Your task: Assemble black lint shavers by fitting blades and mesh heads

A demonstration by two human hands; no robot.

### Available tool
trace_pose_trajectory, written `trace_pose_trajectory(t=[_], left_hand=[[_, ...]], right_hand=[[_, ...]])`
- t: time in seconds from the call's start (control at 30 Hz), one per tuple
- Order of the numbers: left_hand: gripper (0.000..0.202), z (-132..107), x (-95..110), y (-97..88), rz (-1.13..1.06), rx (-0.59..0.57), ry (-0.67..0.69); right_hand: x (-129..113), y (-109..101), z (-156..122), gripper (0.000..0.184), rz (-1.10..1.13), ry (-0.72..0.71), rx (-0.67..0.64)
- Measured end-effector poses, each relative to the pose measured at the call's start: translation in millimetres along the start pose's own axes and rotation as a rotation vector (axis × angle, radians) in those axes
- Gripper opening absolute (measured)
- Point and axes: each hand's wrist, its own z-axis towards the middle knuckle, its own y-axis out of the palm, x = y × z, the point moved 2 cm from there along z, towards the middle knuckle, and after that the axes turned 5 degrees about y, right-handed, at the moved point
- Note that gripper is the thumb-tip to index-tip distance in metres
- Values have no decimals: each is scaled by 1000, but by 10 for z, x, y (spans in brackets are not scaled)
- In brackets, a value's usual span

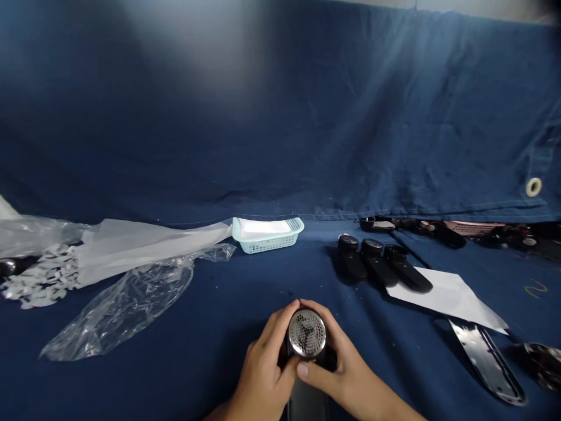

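A black fabric shaver with a round, perforated metal head points up at the near middle of the table. My left hand wraps its left side, with the thumb near the lower rim of the head. From the right, my right hand closes around the same shaver, its thumb just below the metal head. The fingertips of both hands meet behind the head. The shaver's dark handle runs down between my wrists and out of the bottom of the view.
Three black shavers lie to the right, by a white paper sheet and a dark casing half. A light-blue basket stands at the back. Leftward are clear plastic film and small white parts. A blue curtain hangs behind.
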Motion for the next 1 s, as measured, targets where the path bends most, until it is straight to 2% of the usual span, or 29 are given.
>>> trace_pose_trajectory(t=[0.13, 0.27, 0.4, 0.67, 1.0], left_hand=[[69, -4, 6, 0, -6, -3, -8], [72, 9, 40, 2, -11, -15, -75], [71, 33, 69, -5, -28, -25, -135], [60, 67, 43, -12, -147, -48, -213], [58, 68, 21, -31, -185, -67, -201]], right_hand=[[98, 0, -44, 70, -23, 34, 30], [196, -33, -76, 63, -213, 1, 167], [224, -48, -86, 61, -312, -20, 204], [178, -46, -51, 58, -256, -9, 218], [58, -44, -32, 50, -160, 2, 190]])
